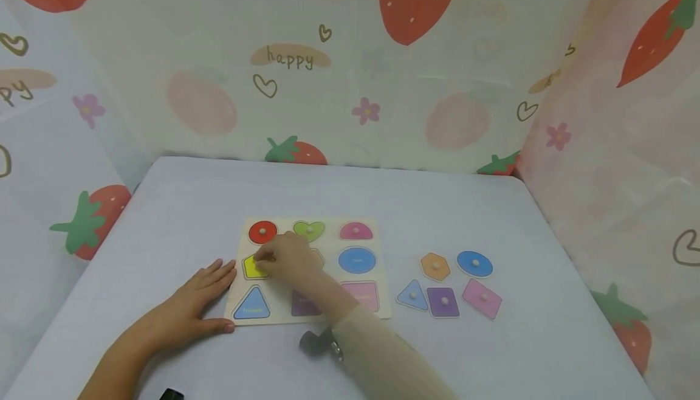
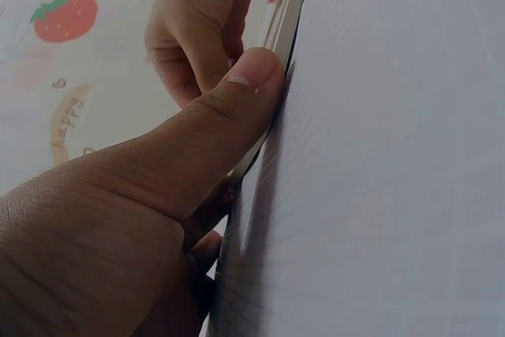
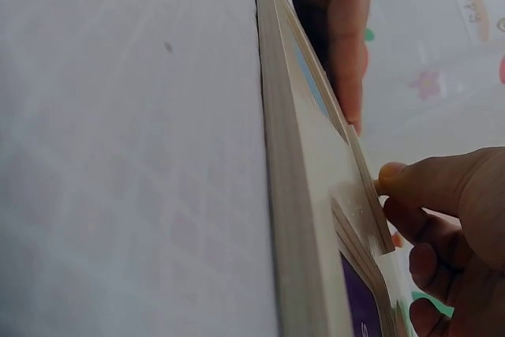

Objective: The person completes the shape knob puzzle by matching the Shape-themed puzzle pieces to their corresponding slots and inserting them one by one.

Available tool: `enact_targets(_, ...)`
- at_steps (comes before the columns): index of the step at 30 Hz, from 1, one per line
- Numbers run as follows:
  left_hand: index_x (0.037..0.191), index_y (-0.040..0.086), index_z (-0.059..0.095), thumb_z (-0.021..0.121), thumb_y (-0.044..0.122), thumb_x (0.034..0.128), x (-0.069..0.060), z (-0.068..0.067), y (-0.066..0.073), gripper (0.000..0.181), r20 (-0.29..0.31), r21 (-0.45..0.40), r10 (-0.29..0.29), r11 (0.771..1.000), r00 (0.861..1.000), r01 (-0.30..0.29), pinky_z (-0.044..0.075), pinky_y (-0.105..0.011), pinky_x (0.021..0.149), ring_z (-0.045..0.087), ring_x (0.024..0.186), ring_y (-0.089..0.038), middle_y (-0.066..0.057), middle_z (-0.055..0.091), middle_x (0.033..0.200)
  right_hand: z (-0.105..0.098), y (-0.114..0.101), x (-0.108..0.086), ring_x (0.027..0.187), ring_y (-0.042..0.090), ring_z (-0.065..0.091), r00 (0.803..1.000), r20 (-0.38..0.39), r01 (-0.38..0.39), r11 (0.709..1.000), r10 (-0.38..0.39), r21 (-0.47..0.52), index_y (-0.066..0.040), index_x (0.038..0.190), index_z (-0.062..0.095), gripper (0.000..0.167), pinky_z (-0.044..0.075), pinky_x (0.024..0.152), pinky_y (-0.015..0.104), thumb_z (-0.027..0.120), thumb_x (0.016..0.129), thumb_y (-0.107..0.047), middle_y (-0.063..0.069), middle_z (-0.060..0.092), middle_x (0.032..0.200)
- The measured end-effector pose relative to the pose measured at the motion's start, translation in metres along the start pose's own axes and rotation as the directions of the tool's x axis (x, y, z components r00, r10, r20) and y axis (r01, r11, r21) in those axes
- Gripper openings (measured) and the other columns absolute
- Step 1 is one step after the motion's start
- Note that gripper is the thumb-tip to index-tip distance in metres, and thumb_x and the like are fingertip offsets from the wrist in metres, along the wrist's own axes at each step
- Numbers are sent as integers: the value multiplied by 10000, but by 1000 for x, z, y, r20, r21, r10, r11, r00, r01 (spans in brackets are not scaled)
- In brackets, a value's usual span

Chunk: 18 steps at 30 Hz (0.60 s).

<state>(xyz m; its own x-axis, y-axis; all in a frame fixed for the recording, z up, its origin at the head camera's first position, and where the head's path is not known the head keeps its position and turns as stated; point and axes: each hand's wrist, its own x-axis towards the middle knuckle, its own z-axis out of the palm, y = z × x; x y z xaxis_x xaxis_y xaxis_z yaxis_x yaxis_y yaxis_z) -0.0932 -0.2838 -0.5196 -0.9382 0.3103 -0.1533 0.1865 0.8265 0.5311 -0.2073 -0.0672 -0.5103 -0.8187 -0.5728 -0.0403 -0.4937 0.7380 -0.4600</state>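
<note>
My right hand (image 1: 292, 260) pinches the small knob of a yellow piece (image 1: 251, 270) over the left side of the middle row of a cream shape board (image 1: 280, 313). In the right wrist view, thumb and fingertips of that hand (image 3: 461, 219) meet at the knob, and the piece (image 3: 371, 195) shows edge-on at the board's surface; whether it lies fully in its recess I cannot tell. My left hand (image 1: 183, 312) rests at the board's left edge with fingers extended. Its thumb (image 2: 225, 116) touches the board's side in the left wrist view.
Right of the board lie an orange hexagon (image 1: 435, 267), blue oval (image 1: 474, 264), blue triangle (image 1: 412, 295), purple square (image 1: 443, 303) and pink rectangle (image 1: 482, 298). Red circle (image 1: 262, 231), green heart (image 1: 309, 230) and pink half-circle (image 1: 356, 230) pieces sit in the board's back row.
</note>
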Motion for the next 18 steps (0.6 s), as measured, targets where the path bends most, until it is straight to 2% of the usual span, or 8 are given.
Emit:
enact_targets(6, 1608, 189, 358, 745, 721, 757, 0, -1, 0, 1076, 2, 1, 1, 1000, 1000, -1, 225, -683, 1197, 144, 1576, -372, -6, 275, 1694, -1, -1, 0, 924, 32, 526, 1000, -3, 5, 1000, -5, -13, -359, 1118, 799, 174, 477, 908, 268, 726, 960, -375, -232, 734, 973)
enact_targets(18, 1608, 187, 357, 760, 698, 760, 0, -1, 1, 1069, 4, -16, 4, 1000, 1000, -4, 217, -685, 1198, 133, 1579, -369, -3, 265, 1698, 1, -2, -1, 951, 52, 559, 1000, -15, 13, 999, -14, -47, -353, 1119, 800, 174, 472, 1024, 383, 718, 966, -366, -221, 748, 988)
